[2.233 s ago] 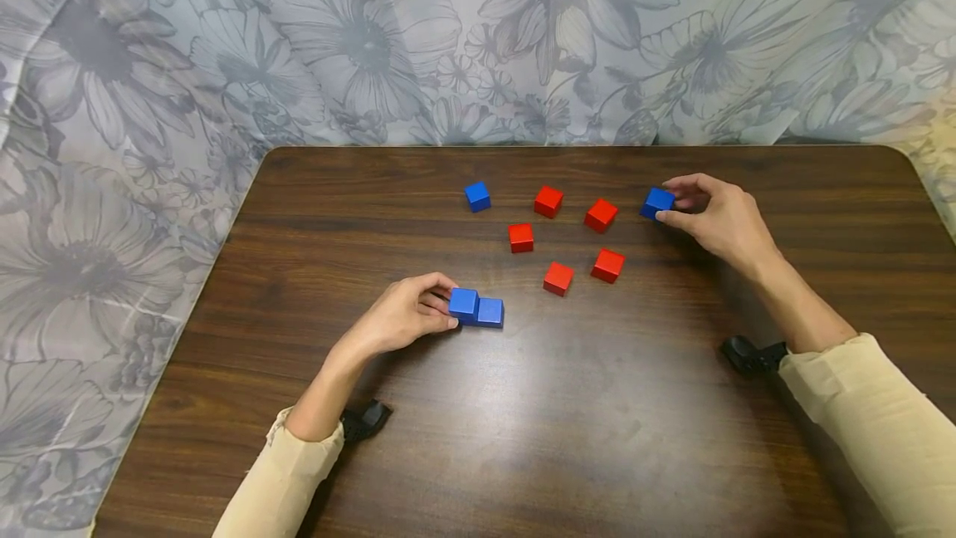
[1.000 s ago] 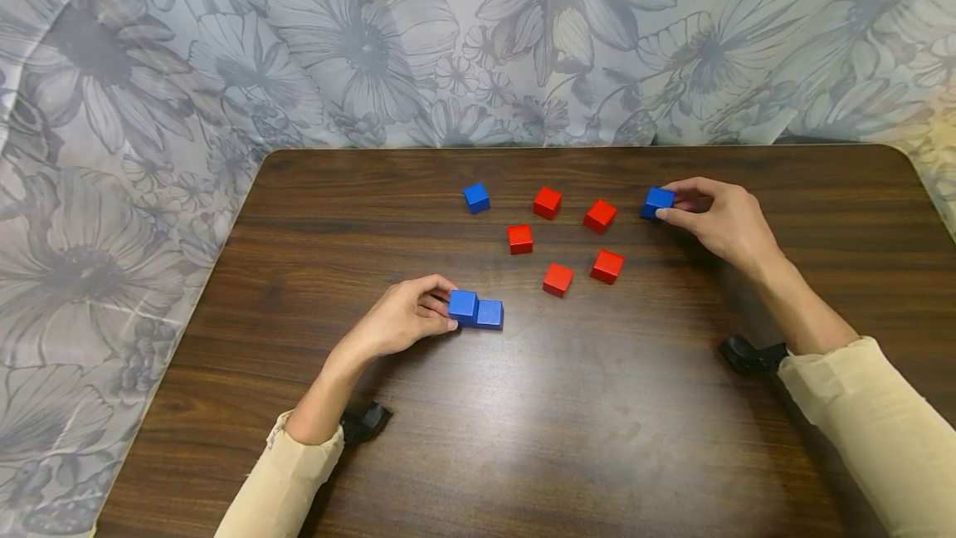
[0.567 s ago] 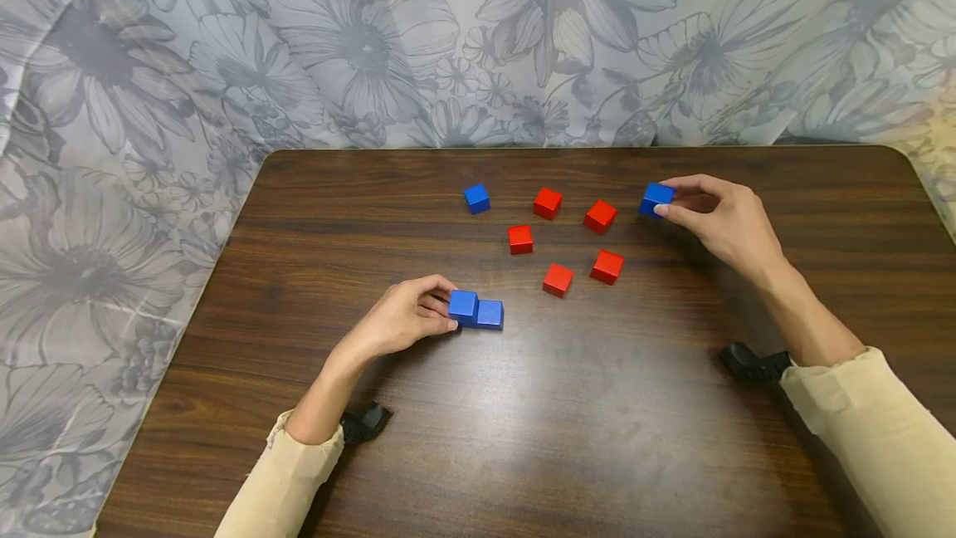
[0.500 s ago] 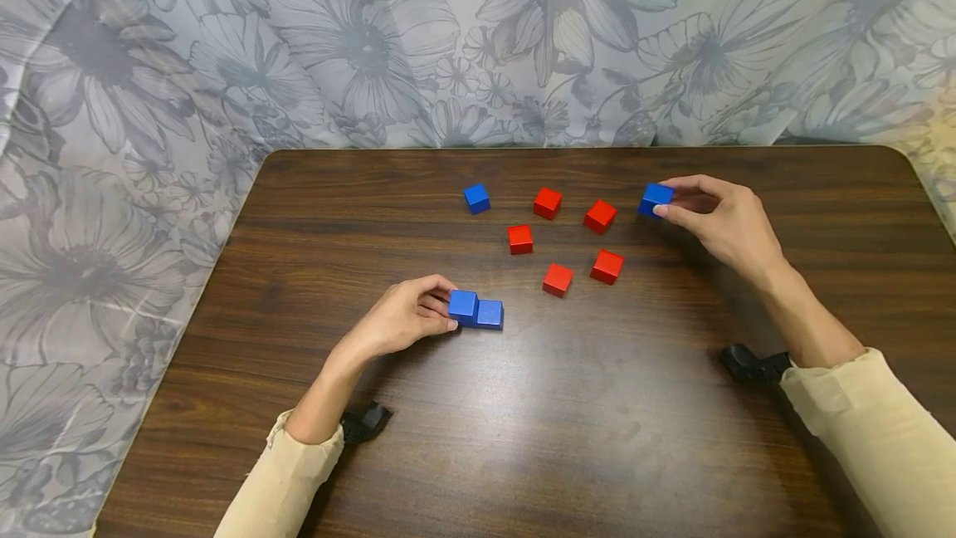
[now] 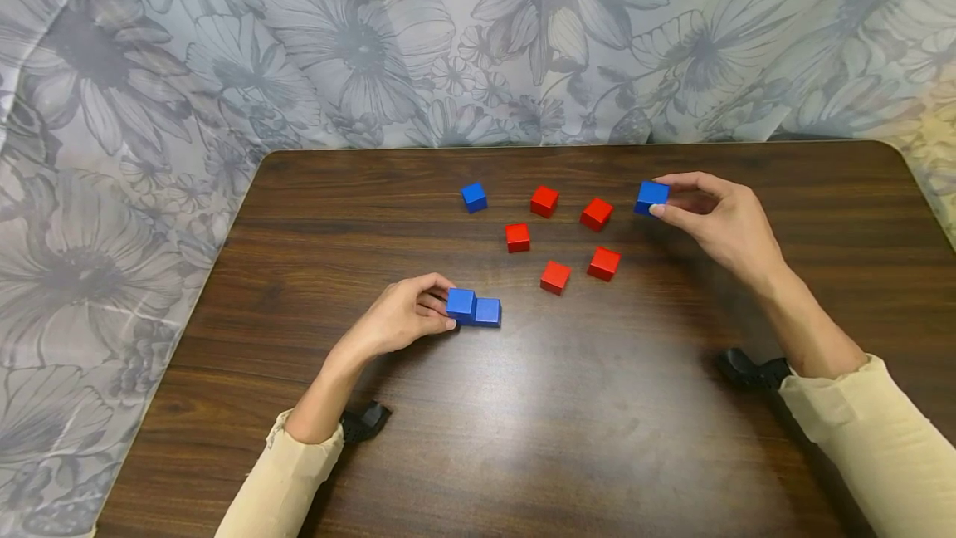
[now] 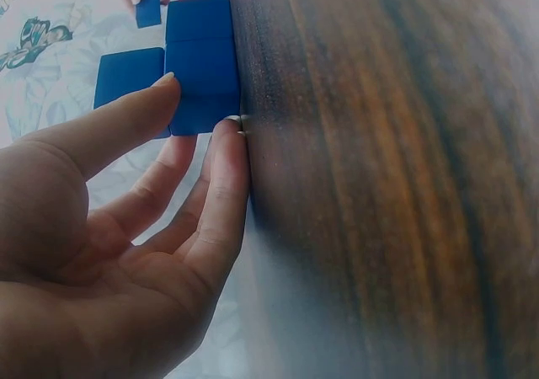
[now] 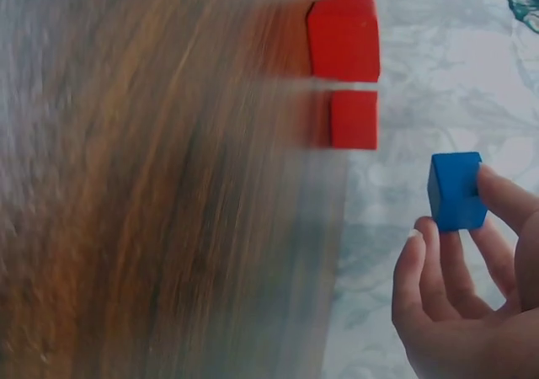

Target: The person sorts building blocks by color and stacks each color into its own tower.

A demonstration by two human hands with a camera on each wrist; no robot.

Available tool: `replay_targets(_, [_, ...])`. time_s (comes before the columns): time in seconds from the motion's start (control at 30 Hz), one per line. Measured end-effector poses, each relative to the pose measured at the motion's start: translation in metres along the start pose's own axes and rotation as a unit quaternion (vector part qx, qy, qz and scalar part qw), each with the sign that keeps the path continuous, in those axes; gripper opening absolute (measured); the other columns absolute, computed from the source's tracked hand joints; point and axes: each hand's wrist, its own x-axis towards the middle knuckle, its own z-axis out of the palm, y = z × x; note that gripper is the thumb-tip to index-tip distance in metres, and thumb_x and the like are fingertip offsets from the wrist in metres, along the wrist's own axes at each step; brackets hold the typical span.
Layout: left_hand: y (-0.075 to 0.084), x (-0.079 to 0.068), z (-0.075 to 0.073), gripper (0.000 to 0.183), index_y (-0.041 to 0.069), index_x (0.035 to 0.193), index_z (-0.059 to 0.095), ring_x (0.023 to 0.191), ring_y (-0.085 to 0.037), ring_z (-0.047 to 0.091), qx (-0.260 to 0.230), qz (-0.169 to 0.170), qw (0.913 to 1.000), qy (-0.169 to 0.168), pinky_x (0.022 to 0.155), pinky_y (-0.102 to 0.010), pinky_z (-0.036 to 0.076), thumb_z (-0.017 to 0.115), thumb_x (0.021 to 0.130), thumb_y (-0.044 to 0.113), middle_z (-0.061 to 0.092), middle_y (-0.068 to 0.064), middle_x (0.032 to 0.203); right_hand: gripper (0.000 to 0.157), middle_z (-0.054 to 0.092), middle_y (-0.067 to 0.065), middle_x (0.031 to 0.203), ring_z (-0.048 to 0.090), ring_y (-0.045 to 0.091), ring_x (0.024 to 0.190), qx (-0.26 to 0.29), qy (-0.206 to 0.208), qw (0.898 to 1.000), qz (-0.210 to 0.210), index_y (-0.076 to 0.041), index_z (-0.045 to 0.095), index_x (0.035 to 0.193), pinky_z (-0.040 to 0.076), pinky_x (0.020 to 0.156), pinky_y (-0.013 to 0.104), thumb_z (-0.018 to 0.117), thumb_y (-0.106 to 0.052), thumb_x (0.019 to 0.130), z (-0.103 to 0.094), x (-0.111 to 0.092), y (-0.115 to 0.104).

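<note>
My right hand pinches a blue cube between thumb and fingers at the back right. In the right wrist view that blue cube is raised off the tabletop. My left hand grips a small group of blue cubes from its left side. Two of these sit side by side on the table, and an upper blue cube is stacked on the left one; the right blue cube has a bare top. In the left wrist view my thumb presses the lower near blue cube.
Several red cubes, among them a front red cube and a back red cube, lie scattered between my hands on the brown wooden table. Another blue cube lies at the back left of them. A flowered cloth hangs behind the table.
My right hand has lifted its blue cube off the table and moved it slightly up and left. The left hand and the other cubes have kept their places; the head view has shifted slightly.
</note>
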Motion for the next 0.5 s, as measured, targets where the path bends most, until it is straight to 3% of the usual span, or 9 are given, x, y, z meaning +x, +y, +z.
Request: replay_targets(0.5, [0.002,-0.001,0.0,0.038,0.007,0.12,0.064,0.096,-0.019,0.067,0.009,-0.001,0.9999,0.005,0.083,-0.032,0.055,0.079,0.085,0.008,0.066,-0.008,0.112,0.044,0.067,-0.005,0.108,0.067,0.006,0.084,0.034,0.007,0.999,-0.019,-0.015,0.067,0.128,0.048,0.067,0.013,0.079,-0.019,0.086,0.009,-0.014,-0.022])
